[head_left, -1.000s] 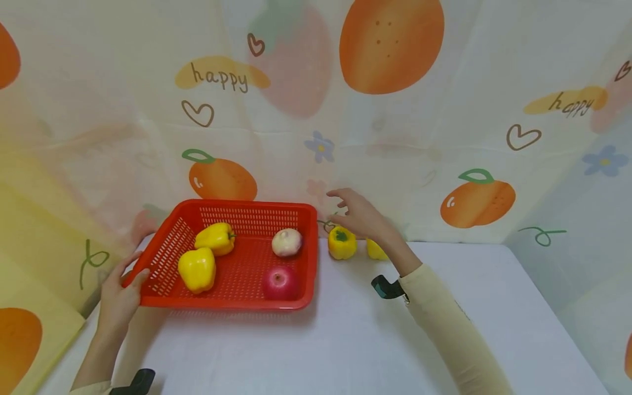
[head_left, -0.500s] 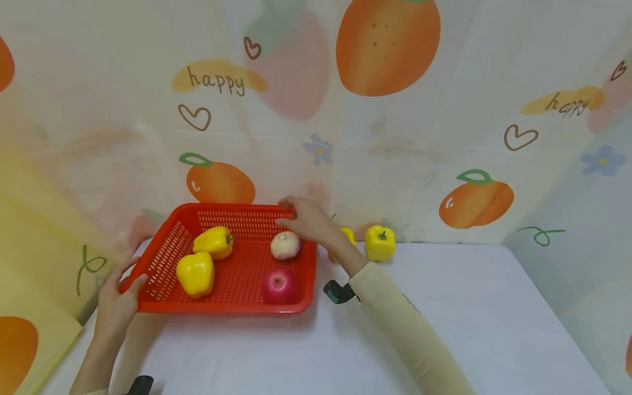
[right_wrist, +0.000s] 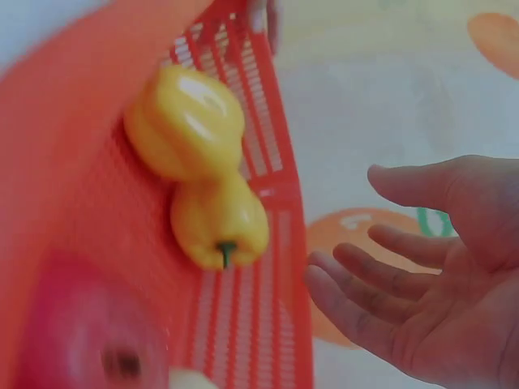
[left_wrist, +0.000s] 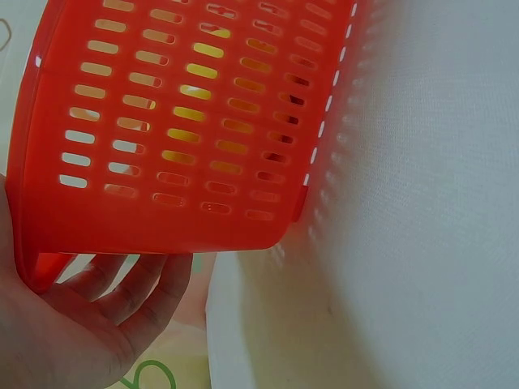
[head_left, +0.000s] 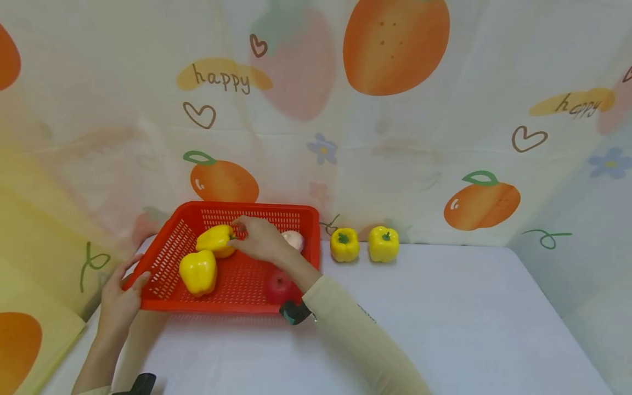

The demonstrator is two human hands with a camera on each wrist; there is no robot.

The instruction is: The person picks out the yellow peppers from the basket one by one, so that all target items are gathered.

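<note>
My left hand grips the left rim of a red plastic basket, with the fingers under the rim in the left wrist view. My right hand is over the basket, its fingers spread and loosely bent beside the stem end of the rear yellow bell pepper. In the right wrist view nothing is between the thumb and fingers. Another yellow bell pepper lies in front of that one. At the basket's right side are a round dark-pink fruit and a pale bulb, both partly hidden by my right arm.
Two more yellow bell peppers stand on the white table, right of the basket and close to the back wall. A printed cloth hangs behind and at the sides.
My right hand has moved left, from above the peppers outside the basket, across its right rim, to the rear pepper inside. The left hand keeps its grip on the rim.
</note>
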